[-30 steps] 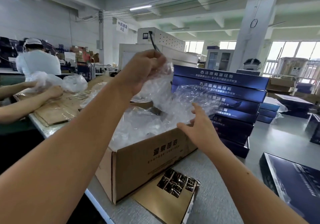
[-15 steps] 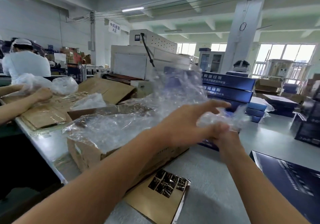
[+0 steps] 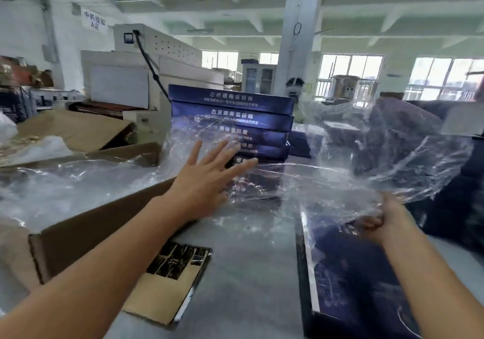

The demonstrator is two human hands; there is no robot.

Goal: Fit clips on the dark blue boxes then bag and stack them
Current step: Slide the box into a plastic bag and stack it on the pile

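A clear plastic bag point(image 3: 340, 171) billows in the air across the middle and right of the view. My right hand point(image 3: 385, 220) grips its lower edge at the right. My left hand point(image 3: 207, 176) is spread open with straight fingers against the bag's left side. Behind the bag rises a stack of dark blue boxes point(image 3: 230, 113). Another dark blue box point(image 3: 353, 281) lies flat on the grey table point(image 3: 248, 273) under my right hand. A small cardboard tray of black clips point(image 3: 178, 260) sits near my left forearm.
An open brown carton point(image 3: 78, 234) full of clear bags stands at the left. A white machine point(image 3: 146, 76) is behind it. More dark boxes point(image 3: 432, 134) pile up at the right. A pillar point(image 3: 296, 37) and windows lie beyond.
The bag has come out of the carton and swung right, spreading open. My right hand moved right and down with it; my left hand let go of the bag and opened flat.
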